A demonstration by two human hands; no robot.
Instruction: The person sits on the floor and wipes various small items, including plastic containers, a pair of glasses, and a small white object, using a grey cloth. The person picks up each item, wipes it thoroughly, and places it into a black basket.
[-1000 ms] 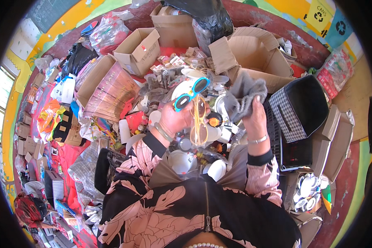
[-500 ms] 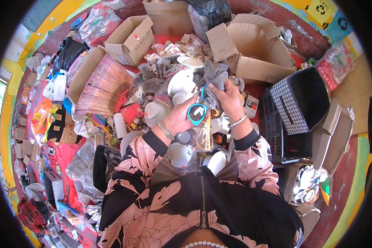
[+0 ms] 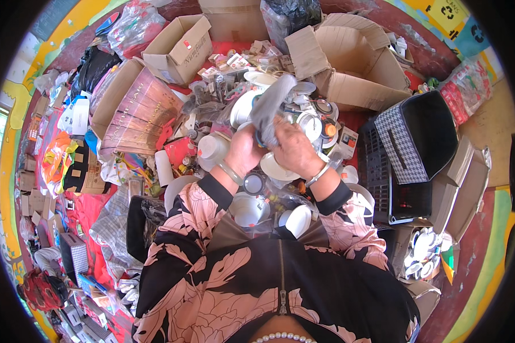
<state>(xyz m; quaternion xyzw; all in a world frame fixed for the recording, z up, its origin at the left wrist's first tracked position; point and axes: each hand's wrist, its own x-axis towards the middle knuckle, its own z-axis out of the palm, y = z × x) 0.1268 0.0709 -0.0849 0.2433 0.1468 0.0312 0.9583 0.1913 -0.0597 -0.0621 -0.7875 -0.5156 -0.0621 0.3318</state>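
Close together at the middle of the view, both my hands are closed. Fingers of my right hand (image 3: pixel 294 150) pinch a grey cloth (image 3: pixel 273 103), blurred by motion, which stands up above the knuckles. Touching the cloth from the left side, my left hand (image 3: pixel 243 152) grips turquoise-framed sunglasses. Only a sliver of their blue edge shows between the hands; cloth and fingers cover the rest. Under and around the hands lie white plates, a white bowl (image 3: pixel 249 209) and a round dark-lidded jar (image 3: pixel 253 183).
Open cardboard boxes (image 3: pixel 349 56) stand at the back. A black crate (image 3: pixel 377 166) and a black bin with a checked band (image 3: pixel 409 140) sit on the right. Left of the pile is a box of pink packets (image 3: pixel 140 117); near it stands a white cup (image 3: pixel 212 150).
My hands have come together. My right hand moved left and down with the grey cloth, which now covers the sunglasses; their lens showed before.
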